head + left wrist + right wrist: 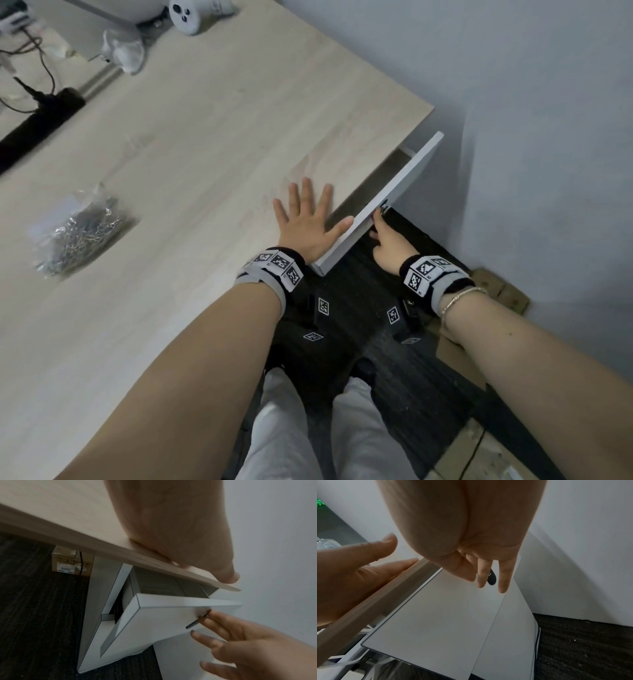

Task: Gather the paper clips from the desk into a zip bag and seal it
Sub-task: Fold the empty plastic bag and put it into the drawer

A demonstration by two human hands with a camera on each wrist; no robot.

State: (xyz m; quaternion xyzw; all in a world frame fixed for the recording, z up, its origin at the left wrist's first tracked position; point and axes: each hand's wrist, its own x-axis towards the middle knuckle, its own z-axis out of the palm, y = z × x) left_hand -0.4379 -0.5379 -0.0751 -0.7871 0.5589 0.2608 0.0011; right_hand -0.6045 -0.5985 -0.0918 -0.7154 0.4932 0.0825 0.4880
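Head view — left hand (306,229) flat, fingers spread, on desk (205,144); right hand (388,247) pinches the drawer (387,205) handle (199,620).

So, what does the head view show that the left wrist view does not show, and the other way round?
Only the head view shows the zip bag full of paper clips lying on the desk, far from both hands, plus the black power strip at the back. Only the left wrist view shows the drawer's inside and a cardboard box under the desk. Both show the left hand flat on the desk edge, the right hand at the handle, and the white drawer front pulled partly out.
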